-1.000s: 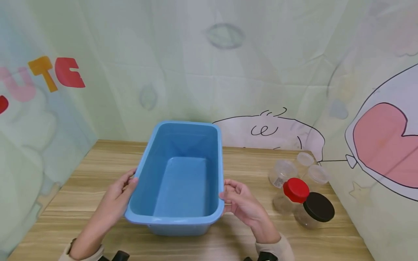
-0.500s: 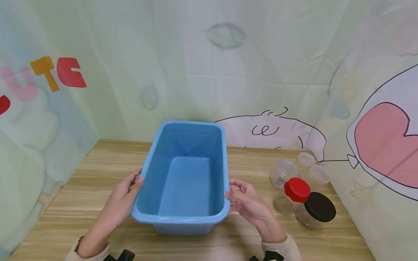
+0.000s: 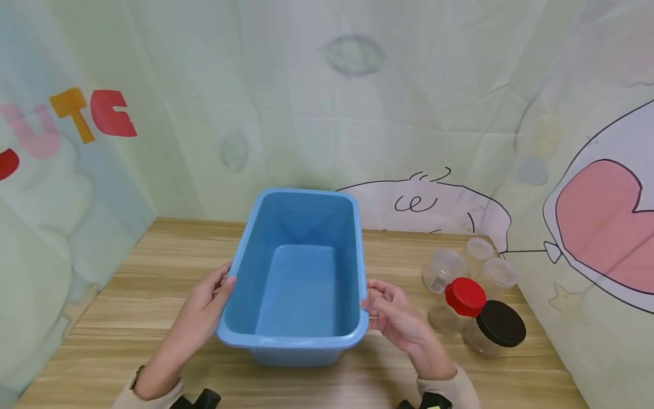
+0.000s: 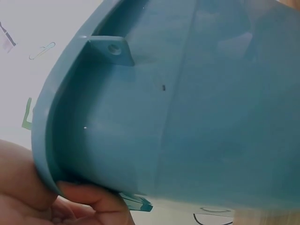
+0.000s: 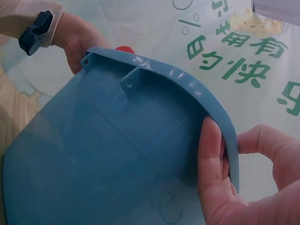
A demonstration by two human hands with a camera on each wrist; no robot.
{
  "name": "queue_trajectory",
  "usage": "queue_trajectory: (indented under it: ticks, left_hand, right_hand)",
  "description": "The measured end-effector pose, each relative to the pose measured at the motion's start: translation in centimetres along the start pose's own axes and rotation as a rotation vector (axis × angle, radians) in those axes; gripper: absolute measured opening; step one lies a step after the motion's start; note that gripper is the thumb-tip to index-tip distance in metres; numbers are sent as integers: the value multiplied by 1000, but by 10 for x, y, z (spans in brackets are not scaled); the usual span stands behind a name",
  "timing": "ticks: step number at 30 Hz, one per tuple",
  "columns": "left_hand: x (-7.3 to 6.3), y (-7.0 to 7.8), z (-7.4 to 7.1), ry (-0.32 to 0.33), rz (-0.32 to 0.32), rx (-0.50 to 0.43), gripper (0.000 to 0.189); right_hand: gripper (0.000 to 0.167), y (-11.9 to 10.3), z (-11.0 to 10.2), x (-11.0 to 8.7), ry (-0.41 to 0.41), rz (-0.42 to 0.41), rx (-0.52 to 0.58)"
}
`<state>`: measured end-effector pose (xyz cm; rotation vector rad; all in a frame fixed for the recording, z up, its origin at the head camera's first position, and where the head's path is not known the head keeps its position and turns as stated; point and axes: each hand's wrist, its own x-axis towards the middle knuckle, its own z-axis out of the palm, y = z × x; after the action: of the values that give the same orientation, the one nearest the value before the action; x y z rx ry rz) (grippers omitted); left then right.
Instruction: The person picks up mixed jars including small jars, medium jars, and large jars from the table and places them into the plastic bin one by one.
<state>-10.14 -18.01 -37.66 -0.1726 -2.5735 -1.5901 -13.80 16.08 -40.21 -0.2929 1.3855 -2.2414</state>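
A blue rectangular plastic basin (image 3: 296, 295), with nothing inside it, is held between both hands over the wooden table. My left hand (image 3: 204, 304) grips its left rim, thumb on top and fingers under the edge. On the opposite side my right hand (image 3: 395, 315) pinches the right rim. In the right wrist view, the fingers (image 5: 211, 154) lie along the outer wall under the lip, with the thumb on the other side. The left wrist view shows the basin's outer wall (image 4: 211, 117) and a small tab with a hole (image 4: 115, 49) under the rim.
At the table's right stand several clear jars, one with a red lid (image 3: 465, 296) and one with a black lid (image 3: 501, 324). A clear-lidded jar (image 3: 444, 270) is behind them. Printed cloth (image 3: 286, 113) hangs behind and at both sides of the wooden table (image 3: 128, 295).
The basin and both hands have shifted steadily to the right, the grip on the rim unchanged. The jars stay where they were.
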Motion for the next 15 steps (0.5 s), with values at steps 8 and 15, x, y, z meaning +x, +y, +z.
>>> queue_trajectory:
  ticks: [8,15]
  left_hand:
    - [1,1,4,3,-3,-5,53]
    - [1,2,6,2,-20,-5,52]
  right_hand:
    - [27,-1,-3,-3,-12,-5,-7]
    - [27,-3,-5,-4,-15,-5,-8]
